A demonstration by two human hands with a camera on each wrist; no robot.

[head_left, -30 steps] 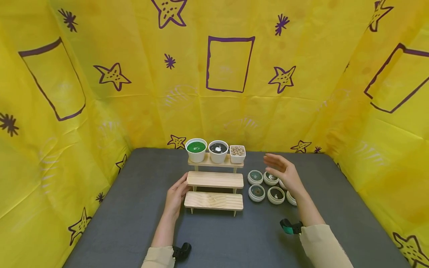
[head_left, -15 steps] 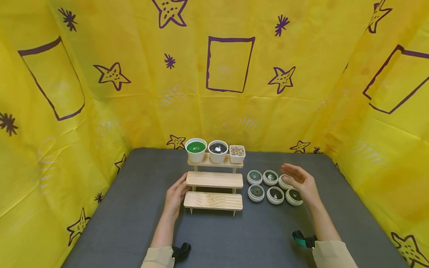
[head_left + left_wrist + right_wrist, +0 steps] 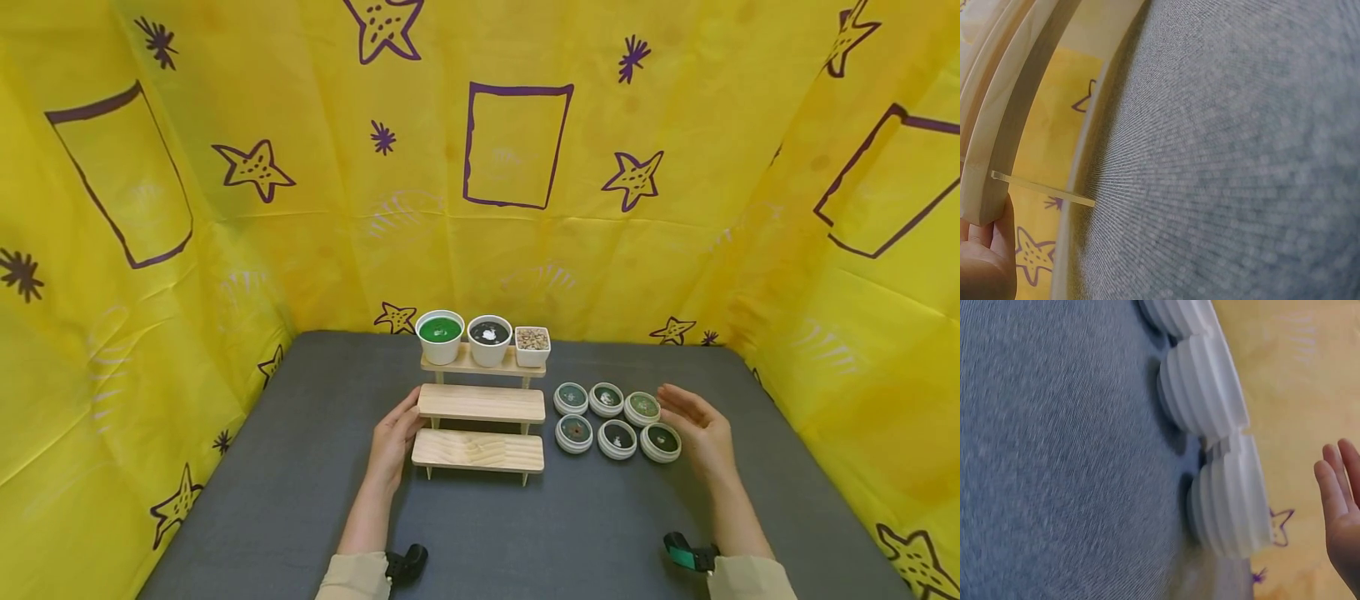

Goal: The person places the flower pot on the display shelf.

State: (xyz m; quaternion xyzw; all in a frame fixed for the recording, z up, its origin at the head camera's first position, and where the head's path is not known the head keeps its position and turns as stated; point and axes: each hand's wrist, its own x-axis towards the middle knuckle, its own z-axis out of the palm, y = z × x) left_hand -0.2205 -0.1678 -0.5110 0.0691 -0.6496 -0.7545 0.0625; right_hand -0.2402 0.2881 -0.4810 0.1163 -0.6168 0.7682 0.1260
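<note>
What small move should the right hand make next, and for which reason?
Probably it should move slightly left and pinch the back-right bowl: the fingertips of the right hand are close beside that bowl, and the hand holds nothing. The left hand is already occupied, holding the left end of the middle shelf.

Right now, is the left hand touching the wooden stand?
Touching: the left wrist view shows the left hand against the end of the wooden stand.

Creased yellow fabric backdrop point(image 3: 330, 271) hangs on 3 sides w/ dk purple starfish point(image 3: 257, 170) & spiky bursts point(image 3: 383, 137); dk-grey cloth-covered tabletop point(image 3: 258, 500) below.
</note>
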